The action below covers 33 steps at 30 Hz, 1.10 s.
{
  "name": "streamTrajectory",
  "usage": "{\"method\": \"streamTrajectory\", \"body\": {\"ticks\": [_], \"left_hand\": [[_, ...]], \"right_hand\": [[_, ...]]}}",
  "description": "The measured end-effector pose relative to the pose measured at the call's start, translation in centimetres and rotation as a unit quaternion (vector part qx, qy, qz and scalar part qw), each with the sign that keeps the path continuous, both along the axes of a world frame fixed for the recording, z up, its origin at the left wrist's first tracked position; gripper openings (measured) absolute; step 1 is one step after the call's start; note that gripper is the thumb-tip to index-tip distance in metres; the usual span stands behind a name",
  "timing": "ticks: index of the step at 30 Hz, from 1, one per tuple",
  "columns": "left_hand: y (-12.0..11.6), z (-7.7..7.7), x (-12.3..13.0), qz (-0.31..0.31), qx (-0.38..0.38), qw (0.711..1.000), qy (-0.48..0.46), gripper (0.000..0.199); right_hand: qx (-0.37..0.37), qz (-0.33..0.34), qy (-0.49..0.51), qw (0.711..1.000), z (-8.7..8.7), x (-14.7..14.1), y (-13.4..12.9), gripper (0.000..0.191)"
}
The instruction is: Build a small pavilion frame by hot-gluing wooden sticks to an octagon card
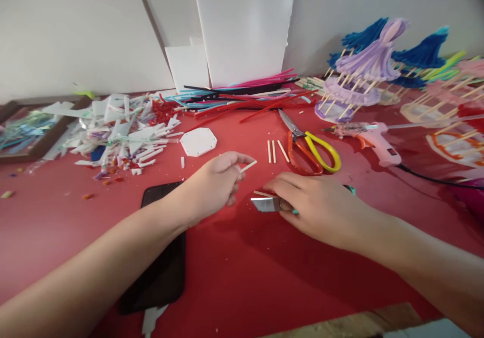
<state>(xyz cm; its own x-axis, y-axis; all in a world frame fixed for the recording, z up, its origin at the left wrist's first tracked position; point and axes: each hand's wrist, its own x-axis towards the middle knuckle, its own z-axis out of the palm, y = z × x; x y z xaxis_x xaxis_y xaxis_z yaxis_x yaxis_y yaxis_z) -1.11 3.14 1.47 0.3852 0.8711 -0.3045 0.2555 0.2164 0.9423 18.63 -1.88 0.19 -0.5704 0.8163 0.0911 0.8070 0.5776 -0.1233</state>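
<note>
My left hand (221, 176) pinches a short wooden stick (248, 166) between thumb and forefinger, above the red table. To its right, my right hand (306, 202) is wrapped round the handle of a utility knife (265, 205), whose wide blade points left. Another thin stick (263, 193) lies just behind the blade, close to the right fingertips; whether they grip it I cannot tell. Beyond the hands are several cut sticks (274, 152). Beside them lie scissors (297, 133) with one red and one yellow handle. A white octagonal card (198, 142) with small holes lies past my left hand.
White scraps (117, 131) are heaped at the left near a framed tray (41, 146). Pipe cleaners (234, 101) lie at the back. A pink glue gun (378, 138) and a lilac carousel-like model (351, 83) stand right. A black phone (162, 272) lies under my left forearm.
</note>
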Motion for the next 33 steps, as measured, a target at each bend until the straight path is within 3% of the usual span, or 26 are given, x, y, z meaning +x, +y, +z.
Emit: {"method": "streamTrajectory", "body": {"ticks": [3,8,12,15,18,23,25,28,33], "left_hand": [[-0.1,0.8,0.5,0.051,-0.149,0.981,-0.113,0.026],[-0.5,0.7,0.7,0.097,-0.168,0.964,-0.182,0.014],[-1.0,-0.2,0.9,0.086,-0.165,0.964,-0.190,0.010],[-1.4,-0.9,1.2,0.020,-0.090,0.986,-0.142,0.005],[-1.9,-1.4,1.5,-0.055,0.056,0.995,-0.066,0.002],[-2.6,-1.9,1.2,-0.096,0.300,0.948,0.052,0.029],[-2.8,-2.0,1.0,-0.102,0.335,0.934,0.075,0.037],[-3.0,-2.0,0.7,-0.110,0.329,0.932,0.105,0.039],[-2.9,-2.1,0.7,-0.119,0.335,0.927,0.121,0.035]], "right_hand": [[-0.024,-0.003,-0.034,0.999,-0.1,0.2,0.0,0.024],[-0.004,0.007,0.019,1.000,-0.2,0.7,0.3,0.021],[0.040,0.018,0.168,0.985,0.0,0.8,0.3,0.014],[0.073,-0.008,0.267,0.961,0.4,0.6,0.1,0.015],[0.076,-0.061,0.293,0.951,0.8,0.5,0.0,0.017],[0.066,-0.039,0.275,0.958,0.8,0.4,0.0,0.017],[0.057,-0.017,0.265,0.962,0.6,0.3,0.1,0.015],[0.034,-0.003,0.252,0.967,0.4,0.1,0.1,0.015],[0.017,-0.033,0.222,0.974,0.4,-0.2,0.2,0.018]]}}
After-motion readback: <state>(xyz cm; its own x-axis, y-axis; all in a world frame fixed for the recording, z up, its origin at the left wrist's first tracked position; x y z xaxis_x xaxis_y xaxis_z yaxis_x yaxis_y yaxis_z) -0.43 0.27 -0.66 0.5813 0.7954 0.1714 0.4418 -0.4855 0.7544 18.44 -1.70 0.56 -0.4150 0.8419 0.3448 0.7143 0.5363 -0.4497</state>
